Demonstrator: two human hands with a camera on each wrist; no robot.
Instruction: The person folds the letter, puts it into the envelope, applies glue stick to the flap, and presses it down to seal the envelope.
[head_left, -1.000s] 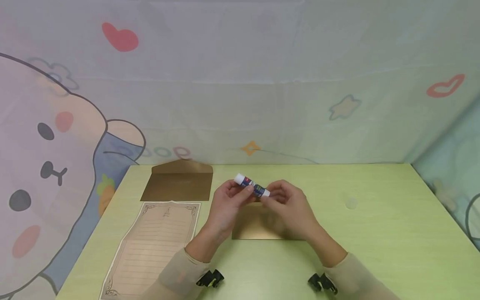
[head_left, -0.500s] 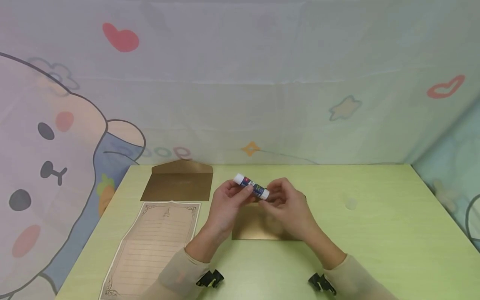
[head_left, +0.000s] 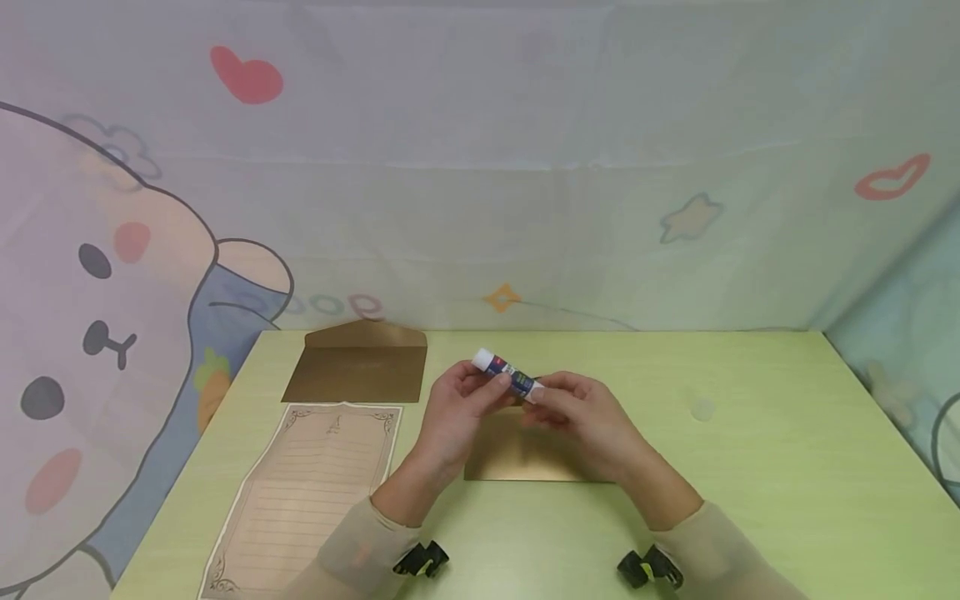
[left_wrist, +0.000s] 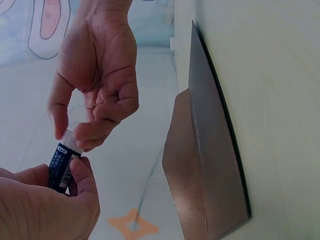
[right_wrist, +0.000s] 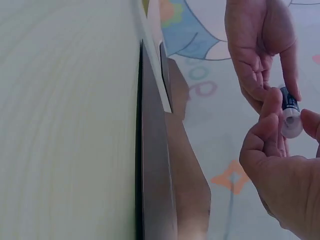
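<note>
My left hand (head_left: pixel 453 417) holds a glue stick (head_left: pixel 519 382) by its dark blue printed body, thumb on the near side. The glue stick tilts, its white cap pointing up and left. At the lower white end (left_wrist: pixel 70 141), my right hand (head_left: pixel 596 421) pinches with thumb and fingertips, as the left wrist view shows. The right wrist view has that round white end (right_wrist: pixel 291 126) between the right thumb and curled fingers. Both hands are raised over a gold-brown envelope (head_left: pixel 517 454), whose flap (left_wrist: pixel 182 160) stands open at the far side. The right hand and forearm cover part of the envelope.
A second brown envelope (head_left: pixel 356 373) with its flap up lies at the back left of the table (head_left: pixel 772 500). Lined letter paper (head_left: pixel 315 492) lies in front of it. A small clear round thing (head_left: pixel 702 408) is on the right. A printed cloth (head_left: pixel 450 167) hangs behind.
The right hand has dropped slightly, and its thumb now lies over the glue stick's lower white end. The left hand and glue stick have barely shifted.
</note>
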